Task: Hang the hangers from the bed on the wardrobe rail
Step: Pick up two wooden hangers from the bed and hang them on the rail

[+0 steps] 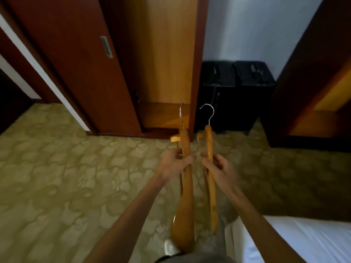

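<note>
I hold two wooden hangers with metal hooks, both pointing away from me toward the wardrobe. My left hand (175,163) grips the left hanger (185,205) near its neck. My right hand (218,170) grips the right hanger (212,190) in the same way, its hook curled open toward the left. The wardrobe (163,59) stands ahead with its sliding door (76,63) pushed left, showing a light wooden interior. The rail is out of view. The white bed (303,242) is at the lower right.
Two black suitcases (237,95) stand against the white wall right of the wardrobe. A dark wooden cabinet (319,95) rises at the far right. Patterned beige carpet (66,186) covers the floor. A dark doorway opens at the far left.
</note>
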{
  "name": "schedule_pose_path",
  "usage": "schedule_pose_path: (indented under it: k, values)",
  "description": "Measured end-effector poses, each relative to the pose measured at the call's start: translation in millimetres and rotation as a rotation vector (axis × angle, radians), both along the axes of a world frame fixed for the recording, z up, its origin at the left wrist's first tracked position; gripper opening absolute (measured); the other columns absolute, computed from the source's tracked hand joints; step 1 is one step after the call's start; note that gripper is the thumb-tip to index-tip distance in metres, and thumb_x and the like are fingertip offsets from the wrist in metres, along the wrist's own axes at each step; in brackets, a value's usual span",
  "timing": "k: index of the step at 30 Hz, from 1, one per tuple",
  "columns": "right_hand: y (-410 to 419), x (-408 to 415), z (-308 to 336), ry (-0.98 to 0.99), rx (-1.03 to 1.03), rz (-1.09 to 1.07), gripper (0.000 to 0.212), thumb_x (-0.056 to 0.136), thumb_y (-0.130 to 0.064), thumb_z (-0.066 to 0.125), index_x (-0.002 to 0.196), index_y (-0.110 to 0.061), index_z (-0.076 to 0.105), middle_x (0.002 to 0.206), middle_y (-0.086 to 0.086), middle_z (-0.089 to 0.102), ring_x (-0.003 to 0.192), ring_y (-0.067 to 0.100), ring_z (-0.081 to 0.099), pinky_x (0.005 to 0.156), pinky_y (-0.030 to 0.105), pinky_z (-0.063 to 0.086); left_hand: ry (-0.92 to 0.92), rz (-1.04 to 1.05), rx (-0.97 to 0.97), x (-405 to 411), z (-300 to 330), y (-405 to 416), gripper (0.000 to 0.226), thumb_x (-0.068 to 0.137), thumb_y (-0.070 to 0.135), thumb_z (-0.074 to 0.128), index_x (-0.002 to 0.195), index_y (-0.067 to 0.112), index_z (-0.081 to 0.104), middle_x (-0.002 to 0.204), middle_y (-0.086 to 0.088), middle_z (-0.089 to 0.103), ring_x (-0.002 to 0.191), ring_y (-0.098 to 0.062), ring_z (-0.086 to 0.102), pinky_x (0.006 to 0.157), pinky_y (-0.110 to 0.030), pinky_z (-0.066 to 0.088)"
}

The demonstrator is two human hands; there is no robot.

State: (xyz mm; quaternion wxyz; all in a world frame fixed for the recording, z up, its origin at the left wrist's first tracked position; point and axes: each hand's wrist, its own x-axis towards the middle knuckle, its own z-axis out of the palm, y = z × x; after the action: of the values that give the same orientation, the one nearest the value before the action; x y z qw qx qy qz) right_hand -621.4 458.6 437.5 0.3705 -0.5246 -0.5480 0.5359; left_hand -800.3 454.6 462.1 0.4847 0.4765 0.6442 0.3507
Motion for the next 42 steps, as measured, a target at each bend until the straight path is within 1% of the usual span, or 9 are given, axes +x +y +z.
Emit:
schedule_pose_path:
  k: [3,8,15,17,22,30,34,39,42]
  values:
    - [48.1,-38.1,15.6,-0.009,0.013,0.044,0.016,0.097,-0.025,0.064,0.112,-0.024,0.068,0.078,-0.002,0.066,0.063,-0.001,0.063,0.059,0.011,0.050,-0.055,0.000,0.000,-36.9,12.8,42.4,0.026,0.092,0.023,0.071,0.069,0.023,0.060,0.045,0.017,0.051,0.039,0.001,0.047,0.042,-0.013,0.037]
    - [135.6,-80.4,23.3,-0.004,0.054,0.049,0.012,0.097,-0.022,0.065,0.106,-0.030,0.068,0.072,-0.004,0.067,0.063,0.004,0.063,0.060,0.015,0.050,-0.079,0.015,0.043,-78.0,19.8,123.7,0.026,0.092,0.027,0.072,0.070,0.019,0.063,0.048,0.012,0.049,0.040,-0.003,0.045,0.042,-0.017,0.036]
    - [294.4,-133.1,23.8,0.071,0.097,0.058,0.016,0.096,-0.015,0.065,0.110,-0.023,0.069,0.088,-0.004,0.076,0.082,0.014,0.073,0.070,0.021,0.058,-0.141,0.031,0.119,-117.9,28.1,277.2,0.015,0.095,0.023,0.069,0.089,0.011,0.075,0.050,0.011,0.060,0.044,-0.001,0.056,0.046,-0.014,0.042]
    - [345.0,-145.9,27.4,0.076,0.118,0.064,0.015,0.096,-0.016,0.066,0.109,-0.021,0.070,0.086,0.001,0.075,0.079,0.016,0.073,0.070,0.023,0.058,-0.129,0.026,0.139,-129.8,34.6,327.8,0.020,0.095,0.026,0.069,0.097,0.007,0.076,0.052,0.010,0.062,0.046,-0.002,0.058,0.048,-0.015,0.044]
    - [468.6,-173.3,52.5,0.108,0.146,0.103,0.013,0.095,-0.023,0.065,0.106,-0.024,0.072,0.078,0.001,0.071,0.073,0.017,0.068,0.075,0.031,0.057,-0.125,0.058,0.154,-158.0,68.8,451.7,0.015,0.095,0.027,0.068,0.093,0.013,0.072,0.062,0.014,0.070,0.057,0.002,0.067,0.055,-0.011,0.049]
    - [627.5,-220.0,125.5,0.157,0.215,0.119,0.015,0.096,-0.023,0.063,0.110,-0.027,0.069,0.105,-0.002,0.075,0.096,0.015,0.071,0.087,0.030,0.057,-0.056,0.058,0.261,-202.7,130.6,604.6,0.018,0.094,0.033,0.070,0.087,0.016,0.069,0.060,0.013,0.068,0.054,0.001,0.064,0.052,-0.012,0.048]
    - [690.1,-240.6,169.7,0.161,0.283,0.063,0.012,0.096,-0.027,0.063,0.106,-0.029,0.070,0.102,0.006,0.074,0.095,0.016,0.070,0.088,0.029,0.054,-0.050,0.065,0.318,-225.3,169.5,675.2,0.028,0.093,0.041,0.069,0.084,0.015,0.070,0.059,0.010,0.061,0.050,0.000,0.057,0.049,-0.013,0.046]
    - [764.5,-269.6,230.3,0.139,0.384,-0.055,0.011,0.097,-0.033,0.063,0.099,-0.030,0.073,0.097,0.001,0.076,0.096,0.015,0.071,0.093,0.036,0.053,-0.055,0.006,0.381,-252.3,231.8,765.5,0.034,0.090,0.048,0.069,0.083,0.015,0.068,0.054,0.008,0.053,0.044,-0.003,0.049,0.045,-0.016,0.041]
    - [803.5,-281.0,273.2,0.114,0.446,-0.129,0.023,0.097,-0.035,0.062,0.087,-0.018,0.074,0.086,0.003,0.076,0.085,0.014,0.072,0.088,0.033,0.053,-0.053,-0.057,0.428,-262.7,270.9,818.1,0.032,0.090,0.048,0.068,0.082,0.017,0.069,0.049,0.011,0.051,0.042,-0.004,0.047,0.043,-0.016,0.039]
